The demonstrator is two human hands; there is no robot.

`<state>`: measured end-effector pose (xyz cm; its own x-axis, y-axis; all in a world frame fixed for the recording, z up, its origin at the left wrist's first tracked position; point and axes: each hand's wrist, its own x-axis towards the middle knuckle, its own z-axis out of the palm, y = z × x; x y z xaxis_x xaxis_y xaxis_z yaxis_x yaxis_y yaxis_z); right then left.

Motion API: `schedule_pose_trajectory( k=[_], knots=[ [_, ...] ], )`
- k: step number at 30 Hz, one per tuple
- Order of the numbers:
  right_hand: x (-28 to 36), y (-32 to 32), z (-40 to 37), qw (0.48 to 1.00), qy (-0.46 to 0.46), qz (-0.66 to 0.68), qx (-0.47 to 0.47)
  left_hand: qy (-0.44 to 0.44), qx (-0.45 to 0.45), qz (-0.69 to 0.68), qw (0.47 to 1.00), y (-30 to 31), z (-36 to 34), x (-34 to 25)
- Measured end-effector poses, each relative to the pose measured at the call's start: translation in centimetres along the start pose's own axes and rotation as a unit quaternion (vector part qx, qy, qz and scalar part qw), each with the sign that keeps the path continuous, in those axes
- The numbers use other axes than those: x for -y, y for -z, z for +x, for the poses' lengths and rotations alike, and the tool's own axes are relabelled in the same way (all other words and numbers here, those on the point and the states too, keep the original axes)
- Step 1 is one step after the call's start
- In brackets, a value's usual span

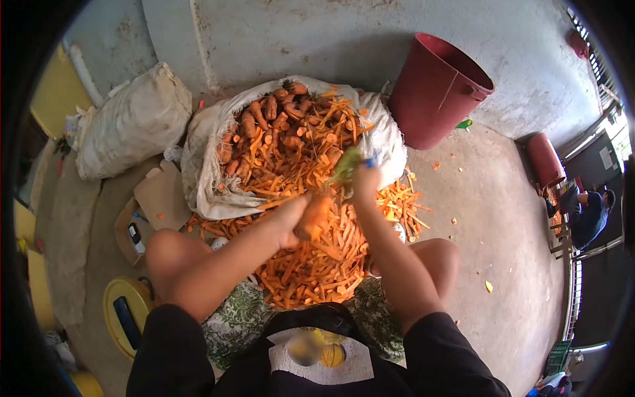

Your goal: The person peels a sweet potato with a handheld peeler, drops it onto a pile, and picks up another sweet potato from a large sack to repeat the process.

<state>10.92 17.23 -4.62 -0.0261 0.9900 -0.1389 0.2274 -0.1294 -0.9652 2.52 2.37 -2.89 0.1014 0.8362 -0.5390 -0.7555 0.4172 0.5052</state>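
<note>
A seated person is peeling a carrot (316, 215) at the centre, over a heap of orange peelings (317, 264). The left hand (290, 221) is wrapping tightly around the carrot. The right hand (366, 184), at 1 o'clock from it, is gripping a blue-tipped tool (370, 161), which is blurred. Long strokes going away from the holding fingers, with the carrot turning between strokes, would probably be working best.

Counted: one open sack (205, 152) of carrots lying at 12 o'clock, one full sack (132, 119) at 10, one red bucket (436, 89) at 1, and one other person (589, 212) sitting at 3. The carrots are too many to count.
</note>
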Motion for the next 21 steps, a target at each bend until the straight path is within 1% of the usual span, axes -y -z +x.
schedule_pose_trajectory(
  k=[1, 2, 3, 4, 5, 6, 7, 8, 9, 10, 11, 12, 13, 14, 15, 17, 18, 20, 21],
  knots=[
    [0.5, 2.1, 3.0, 0.994, -0.068, 0.056, -0.059, 0.019, 0.026, 0.026, 0.999, -0.3, -0.9, 0.5],
    [-0.1, 3.8, 6.5, 0.993, -0.06, 0.031, -0.101, 0.032, 0.015, 0.028, 0.999, -1.5, -2.4, 0.9],
    [-0.9, 4.6, 8.6, 0.989, -0.052, 0.003, -0.142, 0.022, 0.016, 0.019, 0.999, -1.1, -2.5, 1.3],
    [-0.6, 4.3, 7.9, 0.989, -0.054, 0.004, -0.14, 0.012, 0.001, -0.008, 1.0, -0.6, -2.1, 1.3],
    [0.3, 4.1, 6.5, 0.992, -0.041, 0.088, -0.085, 0.0, -0.012, -0.036, 0.999, -0.3, -1.8, 1.2],
    [1.4, 3.8, 5.0, 0.985, -0.026, 0.17, -0.029, -0.003, -0.011, -0.036, 0.999, 0.0, -1.6, 0.9],
    [2.1, 2.9, 2.8, 0.99, -0.047, 0.135, -0.004, -0.003, -0.033, -0.065, 0.997, 0.2, -1.5, 0.6],
    [3.7, 2.3, -0.1, 0.995, -0.057, 0.07, 0.038, -0.002, -0.054, -0.095, 0.994, 0.3, -1.3, 0.4],
    [3.2, 1.5, -1.8, 0.989, -0.041, 0.101, 0.102, -0.002, -0.053, -0.098, 0.994, 0.0, -1.4, 0.3],
    [2.6, 0.8, -3.0, 0.984, -0.024, 0.108, 0.142, -0.009, -0.044, -0.094, 0.995, -0.6, -2.0, 0.2],
    [4.0, 0.8, -5.3, 0.981, 0.015, 0.102, 0.166, -0.015, -0.036, -0.09, 0.995, -0.9, -2.3, 0.3],
    [3.6, 0.5, -5.9, 0.981, 0.055, 0.068, 0.172, -0.012, -0.037, -0.092, 0.995, -0.6, -2.3, 0.6],
    [3.3, 0.3, -6.4, 0.979, 0.096, 0.034, 0.178, -0.013, 0.001, -0.097, 0.995, -0.3, -2.2, 0.7],
    [2.7, -0.2, -6.7, 0.976, 0.147, 0.029, 0.161, -0.016, 0.039, -0.102, 0.994, -0.1, -2.2, 0.7],
    [2.6, -0.2, -6.8, 0.975, 0.148, 0.029, 0.162, -0.017, 0.039, -0.103, 0.994, -0.2, -2.1, 0.6],
    [2.6, -0.1, -6.8, 0.974, 0.182, -0.026, 0.131, -0.023, 0.027, -0.113, 0.993, -0.6, -1.9, 0.6],
    [2.4, -0.1, -6.2, 0.973, 0.185, -0.028, 0.133, -0.025, 0.028, -0.116, 0.993, -0.7, -2.0, 0.5],
    [2.1, 0.2, -3.7, 0.988, 0.125, -0.086, 0.031, 0.042, 0.0, 0.026, 0.999, -1.0, -2.6, 0.4],
    [2.7, 1.1, -1.9, 0.99, 0.115, -0.084, -0.014, 0.035, 0.103, 0.071, 0.992, -0.9, -2.8, 1.0]
  ],
)
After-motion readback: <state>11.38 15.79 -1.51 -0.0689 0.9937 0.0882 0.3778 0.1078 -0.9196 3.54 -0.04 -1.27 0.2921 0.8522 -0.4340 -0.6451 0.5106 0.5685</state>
